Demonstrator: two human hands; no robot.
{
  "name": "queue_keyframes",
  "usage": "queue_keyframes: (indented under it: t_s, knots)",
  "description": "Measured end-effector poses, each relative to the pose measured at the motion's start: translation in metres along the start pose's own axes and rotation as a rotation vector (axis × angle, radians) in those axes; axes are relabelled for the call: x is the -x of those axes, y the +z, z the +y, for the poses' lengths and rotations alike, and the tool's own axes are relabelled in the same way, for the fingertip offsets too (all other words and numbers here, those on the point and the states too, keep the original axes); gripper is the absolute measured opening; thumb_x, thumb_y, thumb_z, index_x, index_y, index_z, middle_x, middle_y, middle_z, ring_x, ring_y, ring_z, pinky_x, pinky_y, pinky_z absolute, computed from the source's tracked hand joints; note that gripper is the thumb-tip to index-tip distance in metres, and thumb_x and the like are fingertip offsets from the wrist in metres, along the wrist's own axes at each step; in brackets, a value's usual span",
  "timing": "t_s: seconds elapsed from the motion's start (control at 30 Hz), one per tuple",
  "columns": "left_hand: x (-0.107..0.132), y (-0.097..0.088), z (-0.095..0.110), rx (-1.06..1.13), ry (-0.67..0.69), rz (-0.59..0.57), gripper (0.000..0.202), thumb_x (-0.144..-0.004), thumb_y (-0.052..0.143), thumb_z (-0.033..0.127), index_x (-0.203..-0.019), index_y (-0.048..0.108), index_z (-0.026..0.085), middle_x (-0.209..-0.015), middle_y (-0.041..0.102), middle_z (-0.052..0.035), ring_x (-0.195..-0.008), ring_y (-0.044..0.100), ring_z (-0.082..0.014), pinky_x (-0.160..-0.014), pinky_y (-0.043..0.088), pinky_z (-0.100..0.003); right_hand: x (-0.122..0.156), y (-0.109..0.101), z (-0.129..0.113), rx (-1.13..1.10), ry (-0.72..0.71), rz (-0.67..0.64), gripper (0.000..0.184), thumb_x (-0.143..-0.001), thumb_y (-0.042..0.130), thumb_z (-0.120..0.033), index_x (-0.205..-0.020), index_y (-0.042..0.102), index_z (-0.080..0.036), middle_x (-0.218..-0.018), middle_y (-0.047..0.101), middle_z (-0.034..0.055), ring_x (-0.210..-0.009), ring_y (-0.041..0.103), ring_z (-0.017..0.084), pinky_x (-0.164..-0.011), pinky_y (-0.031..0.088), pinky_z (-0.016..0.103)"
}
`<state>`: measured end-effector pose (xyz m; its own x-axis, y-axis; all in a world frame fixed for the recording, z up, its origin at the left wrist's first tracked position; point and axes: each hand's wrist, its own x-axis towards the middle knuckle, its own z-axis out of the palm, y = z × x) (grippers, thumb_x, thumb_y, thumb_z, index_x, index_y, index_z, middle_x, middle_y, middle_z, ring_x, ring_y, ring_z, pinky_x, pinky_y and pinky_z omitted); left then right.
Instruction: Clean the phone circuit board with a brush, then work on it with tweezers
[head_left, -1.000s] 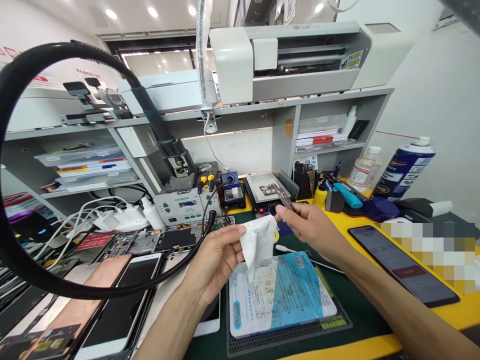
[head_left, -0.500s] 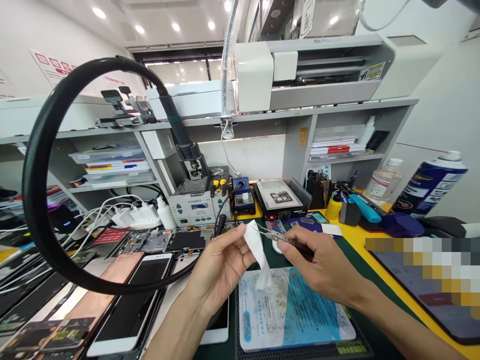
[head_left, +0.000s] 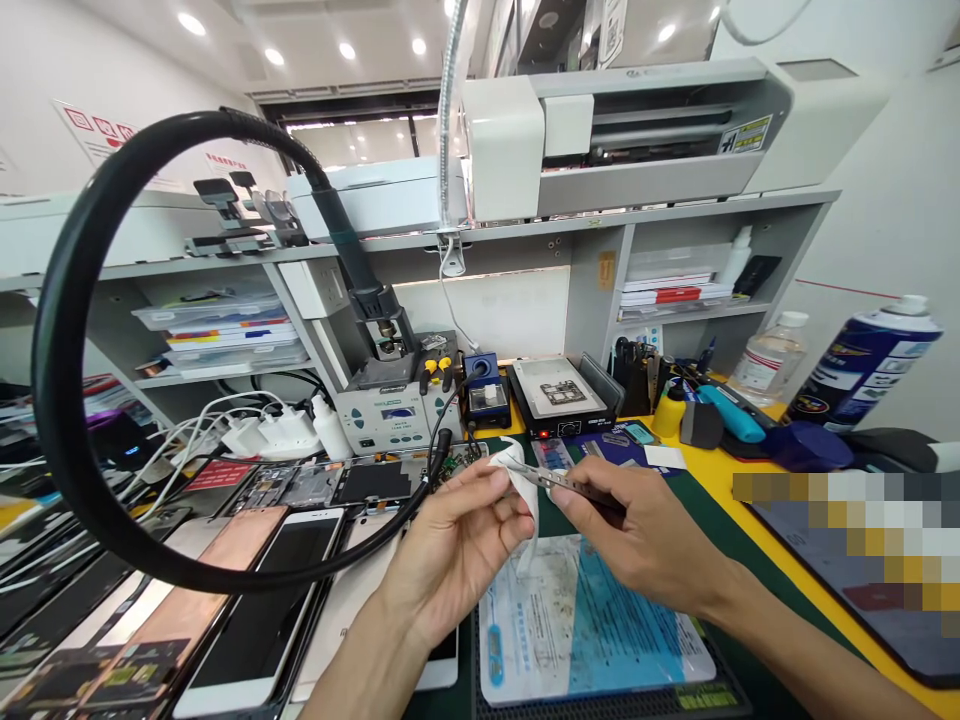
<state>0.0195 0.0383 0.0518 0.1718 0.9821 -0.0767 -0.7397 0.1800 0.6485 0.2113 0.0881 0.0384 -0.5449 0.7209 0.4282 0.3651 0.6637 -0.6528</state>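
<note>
My left hand (head_left: 457, 540) pinches a small white wipe (head_left: 525, 490) above the bench. My right hand (head_left: 637, 535) grips metal tweezers (head_left: 566, 483), whose tips lie against the wipe, between my left fingers. Both hands hover over a blue and white sheet (head_left: 592, 630) that lies on a black ridged mat (head_left: 600, 700) at the front of the bench.
A thick black hose (head_left: 67, 330) loops from a rework station (head_left: 390, 405) at the left. Phones and screens (head_left: 247, 590) lie at the left. A hot plate (head_left: 562, 400), tool holder (head_left: 637, 375), spray can (head_left: 862, 360), bottle (head_left: 769, 355) and shelves stand behind.
My hands have come together: the tweezer tips moved into the wipe and my left fingers folded the wipe round them. The view shifted slightly after the first frame.
</note>
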Motion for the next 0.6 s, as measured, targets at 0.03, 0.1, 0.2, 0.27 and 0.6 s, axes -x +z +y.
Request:
queue_keyframes:
  t_s: [0.03, 0.1, 0.2, 0.27, 0.6]
  knots:
    - [0.0, 0.0, -0.001, -0.032, 0.017, 0.002, 0.006, -0.082, 0.07, 0.008, -0.087, 0.071, 0.01, -0.076, 0.069, -0.0045, -0.066, 0.065, -0.0095, -0.064, 0.058, -0.019, 0.0, 0.0, 0.0, -0.006, 0.0, -0.004, 0.027, -0.099, 0.05, -0.036, -0.079, 0.054, -0.02, -0.058, 0.041, -0.0067, -0.051, 0.036, 0.01, -0.05, 0.027, 0.027]
    - [-0.001, 0.001, -0.004, -0.115, 0.06, 0.007, 0.004, -0.083, 0.072, 0.014, -0.084, 0.071, 0.01, -0.075, 0.067, -0.0045, -0.066, 0.064, -0.0105, -0.062, 0.057, -0.02, 0.0, 0.0, 0.0, -0.012, -0.005, -0.009, 0.027, -0.099, 0.05, -0.035, -0.078, 0.053, -0.02, -0.058, 0.041, -0.0067, -0.051, 0.035, 0.01, -0.05, 0.027, 0.027]
    - [0.0, -0.001, -0.006, -0.274, 0.163, 0.046, 0.015, -0.085, 0.073, 0.023, -0.08, 0.07, 0.01, -0.072, 0.068, -0.006, -0.063, 0.063, -0.0119, -0.062, 0.055, -0.022, 0.001, 0.001, 0.002, -0.004, -0.02, -0.003, 0.028, -0.099, 0.05, -0.035, -0.076, 0.052, -0.02, -0.058, 0.04, -0.0067, -0.05, 0.034, 0.009, -0.05, 0.026, 0.027]
    - [0.001, -0.002, -0.008, -0.374, 0.253, 0.095, 0.017, -0.085, 0.075, 0.026, -0.079, 0.071, 0.011, -0.07, 0.069, -0.0055, -0.063, 0.063, -0.0118, -0.065, 0.053, -0.022, 0.002, 0.002, 0.003, 0.015, -0.033, 0.019, 0.028, -0.099, 0.051, -0.034, -0.075, 0.052, -0.02, -0.058, 0.04, -0.0067, -0.05, 0.034, 0.009, -0.049, 0.026, 0.027]
    - [-0.001, -0.011, 0.002, -0.543, 0.416, 0.239, 0.022, -0.08, 0.077, 0.03, -0.07, 0.068, 0.013, -0.06, 0.064, -0.002, -0.055, 0.056, -0.0105, -0.057, 0.046, -0.022, 0.007, 0.01, -0.001, 0.167, -0.124, 0.117, 0.021, -0.096, 0.053, -0.027, -0.077, 0.056, -0.018, -0.057, 0.041, -0.0062, -0.049, 0.033, 0.009, -0.05, 0.024, 0.027]
